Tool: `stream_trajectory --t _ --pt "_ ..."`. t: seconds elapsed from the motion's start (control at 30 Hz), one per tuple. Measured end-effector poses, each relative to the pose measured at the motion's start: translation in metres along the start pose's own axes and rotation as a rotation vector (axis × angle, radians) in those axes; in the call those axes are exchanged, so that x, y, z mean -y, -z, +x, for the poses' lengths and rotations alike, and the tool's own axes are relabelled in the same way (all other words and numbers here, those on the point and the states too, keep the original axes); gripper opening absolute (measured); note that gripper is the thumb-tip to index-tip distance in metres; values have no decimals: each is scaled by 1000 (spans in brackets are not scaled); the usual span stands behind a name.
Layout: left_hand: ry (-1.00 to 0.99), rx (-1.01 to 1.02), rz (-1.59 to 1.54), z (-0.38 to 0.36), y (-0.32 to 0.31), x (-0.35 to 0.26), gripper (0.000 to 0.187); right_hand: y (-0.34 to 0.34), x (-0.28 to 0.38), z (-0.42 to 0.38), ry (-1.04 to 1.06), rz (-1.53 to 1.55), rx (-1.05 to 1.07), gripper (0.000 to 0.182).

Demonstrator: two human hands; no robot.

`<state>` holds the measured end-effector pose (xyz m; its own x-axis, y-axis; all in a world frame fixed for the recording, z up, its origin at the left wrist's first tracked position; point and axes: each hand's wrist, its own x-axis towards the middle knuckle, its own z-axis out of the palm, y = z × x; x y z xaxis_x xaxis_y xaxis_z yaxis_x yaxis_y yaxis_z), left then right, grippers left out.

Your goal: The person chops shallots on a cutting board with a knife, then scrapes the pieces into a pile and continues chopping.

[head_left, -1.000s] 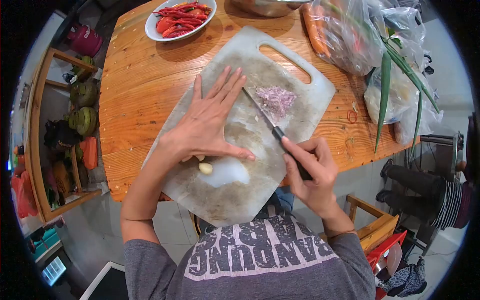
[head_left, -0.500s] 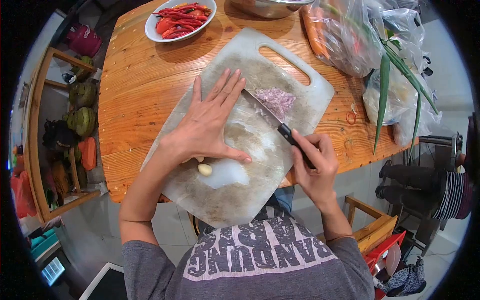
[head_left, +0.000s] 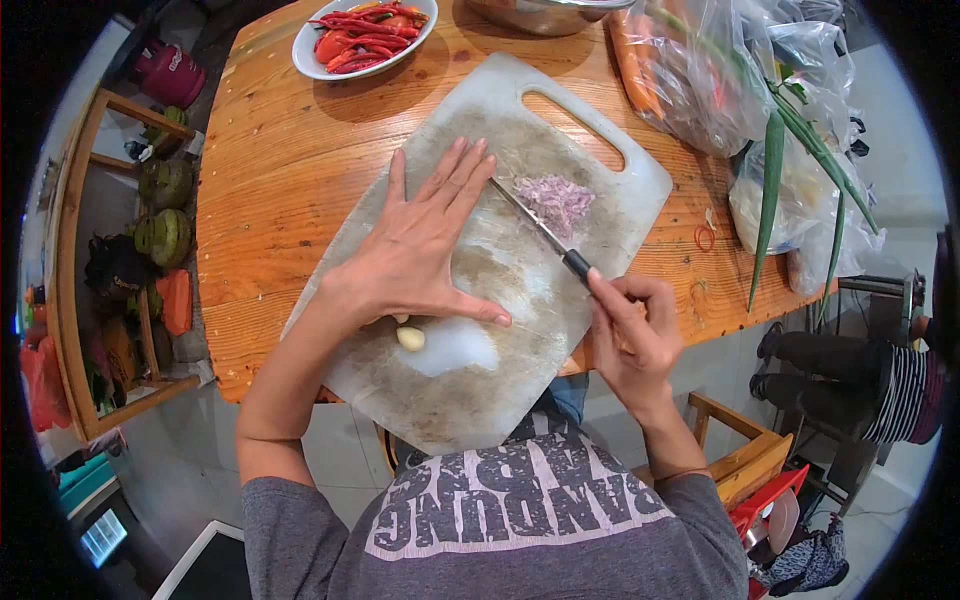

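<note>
My left hand [head_left: 415, 245] lies with fingers spread on the worn white cutting board [head_left: 420, 410]. My right hand [head_left: 637, 335] is closed round the black handle of a kitchen knife [head_left: 535, 222]. The blade lies low over the board, its tip close to my left fingertips. Along the blade's far side sits a small heap of chopped shallot [head_left: 556, 203]. A peeled garlic clove [head_left: 410, 339] rests below my left wrist, with another pale piece partly hidden behind the hand.
A white bowl of red chilies and tomatoes [head_left: 366, 38] stands at the back left, a metal bowl [head_left: 540, 14] at the back. Plastic bags of vegetables [head_left: 700, 85] and green scallion leaves [head_left: 770, 200] lie at the right. A rubber band [head_left: 704, 238] is near the board. Another person stands at the far right.
The knife has turned slightly, its blade now seen more edge-on beside the shallot heap. My right hand has shifted slightly. The left hand stays in nearly the same place.
</note>
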<state>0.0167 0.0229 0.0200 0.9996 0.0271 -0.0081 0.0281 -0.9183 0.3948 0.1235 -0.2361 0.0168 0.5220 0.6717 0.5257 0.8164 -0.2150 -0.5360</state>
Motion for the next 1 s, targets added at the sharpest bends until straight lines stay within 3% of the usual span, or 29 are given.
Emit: stream_trajectory --t 0.2,0.47,0.57,0.67,0.77,0.8,0.9,1.0 --pt "-4 7 11 -1 -1 0 151 9 23 3 18 39 45 50" --pt "-18 -36 1 0 -1 3 148 -5 3 -4 -53 59 73 46" --pt "-24 -23 47 -1 -3 1 149 4 10 3 27 14 23 46" --pt "-3 18 8 -1 0 2 150 4 -2 5 -57 50 50 45" --pt "7 2 16 0 -2 1 150 2 1 10 12 8 33 45" --pt "0 4 18 1 -1 0 150 -2 -3 8 -122 85 65 44" --pt "2 1 23 -4 -3 0 149 6 0 10 27 -15 -10 43" --pt "-15 -33 47 3 -1 1 149 5 -11 11 2 -18 45 43"
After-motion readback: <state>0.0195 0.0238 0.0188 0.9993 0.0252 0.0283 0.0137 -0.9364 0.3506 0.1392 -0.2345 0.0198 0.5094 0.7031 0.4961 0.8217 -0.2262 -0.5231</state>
